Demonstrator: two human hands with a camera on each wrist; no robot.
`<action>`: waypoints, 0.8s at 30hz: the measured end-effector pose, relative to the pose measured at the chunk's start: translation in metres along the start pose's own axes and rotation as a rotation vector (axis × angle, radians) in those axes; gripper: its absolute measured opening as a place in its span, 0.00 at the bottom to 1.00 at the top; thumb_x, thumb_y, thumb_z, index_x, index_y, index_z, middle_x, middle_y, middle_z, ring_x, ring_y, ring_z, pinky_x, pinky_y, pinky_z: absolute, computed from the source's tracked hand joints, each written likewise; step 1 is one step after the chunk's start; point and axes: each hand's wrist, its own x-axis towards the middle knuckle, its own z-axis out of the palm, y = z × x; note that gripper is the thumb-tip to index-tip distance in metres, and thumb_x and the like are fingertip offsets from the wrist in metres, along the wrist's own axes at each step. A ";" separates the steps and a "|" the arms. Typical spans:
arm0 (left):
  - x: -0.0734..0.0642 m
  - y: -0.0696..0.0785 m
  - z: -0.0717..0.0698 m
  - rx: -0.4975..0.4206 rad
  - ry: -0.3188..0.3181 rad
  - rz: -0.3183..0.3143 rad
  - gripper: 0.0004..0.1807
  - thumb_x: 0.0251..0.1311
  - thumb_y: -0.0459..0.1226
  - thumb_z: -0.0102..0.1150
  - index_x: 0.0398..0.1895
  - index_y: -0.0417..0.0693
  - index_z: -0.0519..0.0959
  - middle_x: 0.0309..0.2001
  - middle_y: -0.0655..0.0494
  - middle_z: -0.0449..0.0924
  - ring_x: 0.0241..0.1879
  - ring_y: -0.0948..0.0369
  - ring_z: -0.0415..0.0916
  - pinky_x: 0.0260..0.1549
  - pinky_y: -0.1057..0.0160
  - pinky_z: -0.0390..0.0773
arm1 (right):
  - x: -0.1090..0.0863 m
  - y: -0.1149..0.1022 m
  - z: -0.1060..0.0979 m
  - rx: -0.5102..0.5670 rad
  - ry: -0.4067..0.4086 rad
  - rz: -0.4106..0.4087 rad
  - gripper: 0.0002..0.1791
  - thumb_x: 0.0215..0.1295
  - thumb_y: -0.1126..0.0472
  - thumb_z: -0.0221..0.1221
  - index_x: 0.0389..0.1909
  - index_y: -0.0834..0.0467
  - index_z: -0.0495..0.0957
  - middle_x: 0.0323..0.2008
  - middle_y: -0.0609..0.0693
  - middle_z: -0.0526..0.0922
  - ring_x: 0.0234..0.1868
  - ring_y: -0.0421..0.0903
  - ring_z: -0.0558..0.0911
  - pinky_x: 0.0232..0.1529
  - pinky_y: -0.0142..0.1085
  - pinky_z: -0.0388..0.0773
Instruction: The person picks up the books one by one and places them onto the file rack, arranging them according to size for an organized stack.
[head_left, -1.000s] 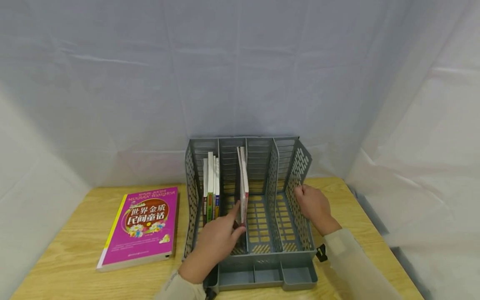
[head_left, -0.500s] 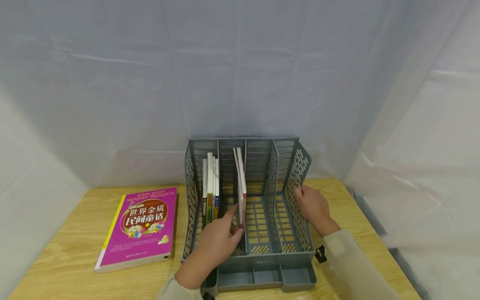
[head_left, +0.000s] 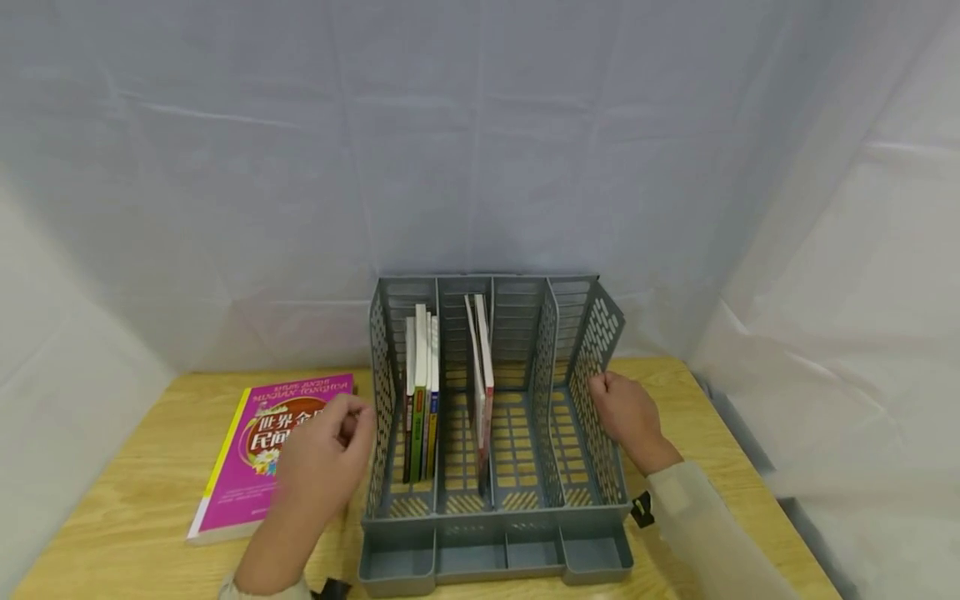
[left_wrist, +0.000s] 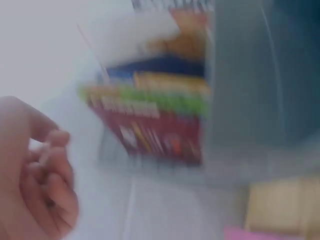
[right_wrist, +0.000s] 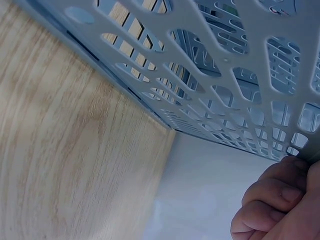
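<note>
My left hand (head_left: 322, 454), its fingers loosely curled and holding nothing, hovers over the right part of a magenta storybook (head_left: 236, 483) that lies flat on the table. The left wrist view, blurred, catches the same hand (left_wrist: 37, 175) apart from the rack and its books. With my right hand (head_left: 626, 417) I grip the edge of the right side wall of a grey plastic book rack (head_left: 495, 523). Upright in the rack's leftmost compartment stand several thin books (head_left: 421, 400). Two thin books (head_left: 483, 392) lean slightly apart in the second compartment, near its right divider.
Small open trays (head_left: 472, 557) run along the rack's front. The wooden table (head_left: 135, 467) carries everything. White sheeting (head_left: 480, 150) hangs behind and on both sides.
My left hand has let go of the thin books in the second compartment and moved left, over the magenta storybook. Those books tilted slightly left. My right hand has stayed put.
</note>
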 end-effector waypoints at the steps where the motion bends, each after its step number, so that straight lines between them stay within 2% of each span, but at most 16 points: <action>1: 0.001 -0.008 -0.001 0.025 -0.030 -0.046 0.04 0.71 0.36 0.59 0.39 0.46 0.82 0.18 0.64 0.71 0.14 0.67 0.62 0.13 0.66 0.63 | 0.000 0.001 0.000 -0.001 -0.001 0.000 0.24 0.81 0.50 0.35 0.21 0.52 0.60 0.15 0.50 0.67 0.16 0.46 0.58 0.25 0.39 0.54; 2: 0.002 -0.014 -0.002 0.046 -0.087 -0.095 0.07 0.73 0.38 0.58 0.41 0.44 0.81 0.19 0.63 0.71 0.14 0.66 0.63 0.14 0.65 0.64 | 0.000 0.001 0.000 -0.001 -0.002 0.001 0.24 0.81 0.50 0.35 0.21 0.52 0.61 0.15 0.50 0.67 0.16 0.46 0.58 0.25 0.39 0.54; 6: -0.001 -0.033 0.004 0.062 -0.391 -0.279 0.20 0.78 0.47 0.52 0.58 0.40 0.78 0.25 0.57 0.76 0.20 0.61 0.70 0.20 0.61 0.71 | 0.000 0.002 0.000 -0.007 -0.005 0.011 0.24 0.80 0.51 0.35 0.20 0.52 0.60 0.15 0.49 0.67 0.16 0.46 0.58 0.25 0.38 0.54; 8: -0.004 -0.038 0.009 0.054 -0.483 -0.308 0.26 0.78 0.49 0.52 0.64 0.38 0.74 0.29 0.57 0.79 0.23 0.62 0.74 0.23 0.60 0.74 | 0.000 0.001 0.000 -0.005 -0.001 0.010 0.24 0.80 0.51 0.35 0.20 0.52 0.60 0.15 0.49 0.67 0.16 0.46 0.58 0.25 0.38 0.54; 9: -0.006 -0.039 0.011 0.051 -0.506 -0.312 0.27 0.77 0.49 0.53 0.67 0.37 0.73 0.30 0.57 0.80 0.24 0.62 0.75 0.24 0.60 0.75 | 0.000 0.000 0.000 -0.002 0.002 0.008 0.24 0.80 0.51 0.36 0.20 0.52 0.61 0.15 0.49 0.67 0.16 0.46 0.58 0.25 0.38 0.54; 13: -0.010 -0.038 0.017 0.083 -0.503 -0.273 0.28 0.73 0.44 0.60 0.68 0.36 0.72 0.30 0.58 0.82 0.27 0.64 0.77 0.26 0.62 0.78 | 0.001 -0.002 -0.001 -0.003 0.002 0.001 0.23 0.80 0.52 0.36 0.20 0.52 0.60 0.15 0.50 0.67 0.16 0.46 0.57 0.26 0.39 0.53; 17: -0.010 -0.037 0.018 0.120 -0.487 -0.242 0.25 0.72 0.41 0.61 0.66 0.36 0.74 0.29 0.57 0.82 0.26 0.64 0.76 0.26 0.61 0.78 | 0.001 -0.001 -0.001 -0.015 -0.004 0.014 0.23 0.79 0.52 0.36 0.20 0.52 0.60 0.15 0.50 0.66 0.17 0.46 0.57 0.26 0.38 0.53; 24: -0.011 -0.034 0.020 0.133 -0.493 -0.261 0.25 0.73 0.40 0.60 0.68 0.37 0.74 0.27 0.58 0.79 0.22 0.63 0.73 0.21 0.62 0.74 | 0.004 0.002 -0.001 -0.018 -0.011 0.027 0.23 0.77 0.51 0.35 0.20 0.52 0.61 0.15 0.49 0.67 0.16 0.46 0.58 0.24 0.38 0.53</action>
